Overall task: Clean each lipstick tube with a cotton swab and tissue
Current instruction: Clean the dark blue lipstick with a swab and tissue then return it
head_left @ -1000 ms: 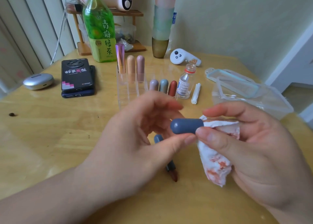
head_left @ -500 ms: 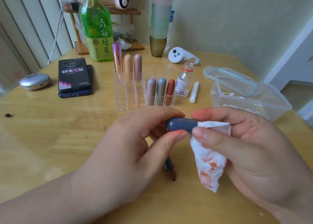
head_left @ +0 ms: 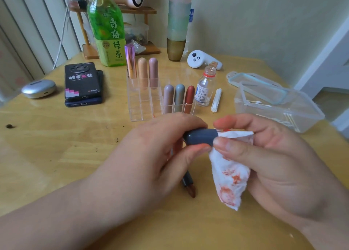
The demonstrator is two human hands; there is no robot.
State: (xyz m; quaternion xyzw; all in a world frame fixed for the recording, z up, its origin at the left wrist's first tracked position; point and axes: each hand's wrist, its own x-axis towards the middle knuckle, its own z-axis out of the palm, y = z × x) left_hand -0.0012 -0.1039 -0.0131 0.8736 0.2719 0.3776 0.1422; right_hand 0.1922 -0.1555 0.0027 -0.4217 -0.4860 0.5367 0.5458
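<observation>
Here, left grip point(head_left: 151, 155) pinches cap point(head_left: 201, 136) against tissue point(head_left: 230, 176).

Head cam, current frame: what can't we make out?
- Head view: one end of the grey-blue tube is hidden inside the tissue pinched by the right hand.
- Head view: the lipstick on the table lies mostly hidden under the left hand, which holds the tube.
- Head view: label print on the small bottle is too small to read.
- Head view: the stacked cups are cut off by the top edge.
</observation>
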